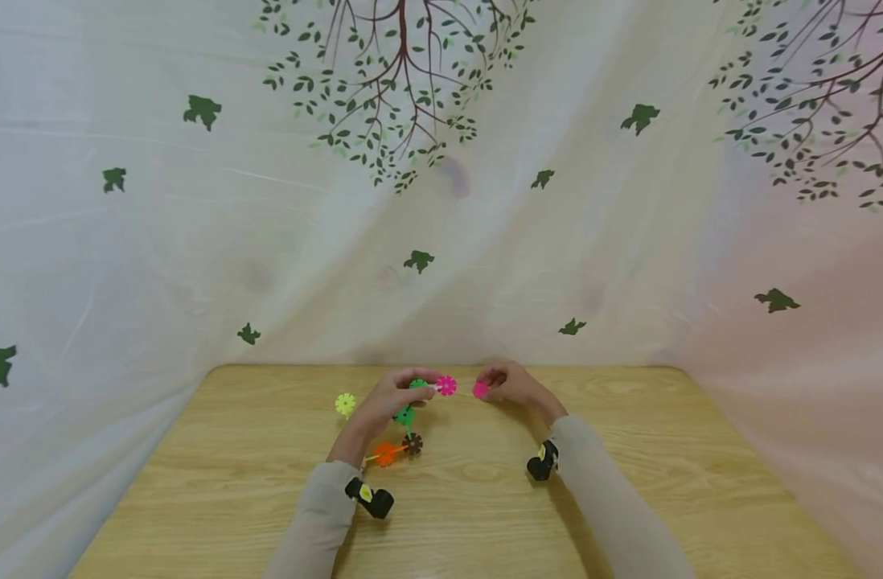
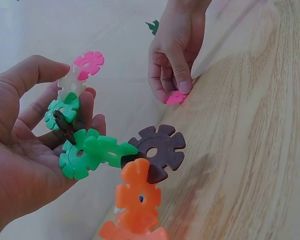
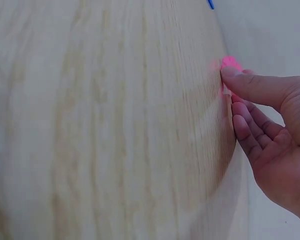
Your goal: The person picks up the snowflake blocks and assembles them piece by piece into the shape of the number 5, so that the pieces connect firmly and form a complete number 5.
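Observation:
A chain of interlocked plastic snowflake discs runs through the left hand [image 1: 389, 398]. At its tip is a pink disc [image 2: 89, 63] joined to a white disc [image 2: 71, 83], which the left thumb and fingers pinch. Green discs [image 2: 79, 154], a thin dark brown one, a large brown disc [image 2: 156, 151] and orange discs [image 2: 139, 195] follow, hanging below the palm. Between thumb and fingertips the right hand [image 1: 517, 384] pinches a separate loose pink disc [image 3: 231, 63]. In the head view a small gap parts the two pink discs.
The wooden table [image 1: 478, 498] spreads beneath both hands. A yellow disc [image 1: 345, 404] shows left of the left wrist; its link to the chain is hidden by the arm. Behind the table's far edge hangs a pale cloth [image 1: 485, 297] printed with leaves. Each wrist wears a black camera.

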{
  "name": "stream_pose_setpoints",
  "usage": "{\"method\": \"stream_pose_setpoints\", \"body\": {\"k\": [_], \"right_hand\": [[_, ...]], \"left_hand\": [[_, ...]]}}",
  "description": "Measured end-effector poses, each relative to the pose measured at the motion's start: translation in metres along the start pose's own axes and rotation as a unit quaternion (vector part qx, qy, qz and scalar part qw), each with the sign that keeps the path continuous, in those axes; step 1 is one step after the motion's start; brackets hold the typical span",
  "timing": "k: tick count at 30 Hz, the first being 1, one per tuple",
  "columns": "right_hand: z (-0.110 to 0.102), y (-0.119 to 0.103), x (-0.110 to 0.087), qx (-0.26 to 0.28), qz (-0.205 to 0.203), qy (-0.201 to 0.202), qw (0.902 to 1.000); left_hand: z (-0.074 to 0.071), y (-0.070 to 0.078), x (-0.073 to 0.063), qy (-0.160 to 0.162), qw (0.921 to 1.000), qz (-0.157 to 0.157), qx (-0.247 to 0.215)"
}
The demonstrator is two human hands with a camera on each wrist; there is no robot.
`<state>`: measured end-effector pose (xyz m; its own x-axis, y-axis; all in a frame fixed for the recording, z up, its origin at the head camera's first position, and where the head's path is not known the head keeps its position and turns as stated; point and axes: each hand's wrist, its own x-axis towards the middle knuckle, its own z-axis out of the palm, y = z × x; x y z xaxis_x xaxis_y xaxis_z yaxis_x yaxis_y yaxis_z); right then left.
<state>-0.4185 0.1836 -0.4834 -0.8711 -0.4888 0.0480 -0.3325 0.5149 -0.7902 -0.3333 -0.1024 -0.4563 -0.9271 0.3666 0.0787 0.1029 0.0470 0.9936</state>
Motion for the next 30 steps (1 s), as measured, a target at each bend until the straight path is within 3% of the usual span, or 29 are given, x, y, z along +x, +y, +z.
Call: {"method": "stream_pose_setpoints", "body": {"k": [11, 17, 23, 30], "right_hand": [[0.008, -0.004, -0.011, 0.053, 0.028, 0.056, 0.9966], [0.017, -0.007, -0.015, 0.133, 0.045, 0.086, 0.9863], [0.024, -0.024, -0.019, 0.189, 0.05, 0.092, 0.9765], [0.033, -0.052, -0.016, 0.248, 0.007, 0.127, 0.9606]], "left_hand": [[0.0, 0.0, 0.0, -0.009, 0.9999, 0.009, 0.002], [0.002, -0.001, 0.0, -0.006, 0.9998, 0.009, -0.019], [0.002, -0.001, 0.001, -0.002, 0.9995, 0.01, -0.03], [0.001, -0.001, 0.002, 0.009, 0.9991, 0.003, -0.041]]}}
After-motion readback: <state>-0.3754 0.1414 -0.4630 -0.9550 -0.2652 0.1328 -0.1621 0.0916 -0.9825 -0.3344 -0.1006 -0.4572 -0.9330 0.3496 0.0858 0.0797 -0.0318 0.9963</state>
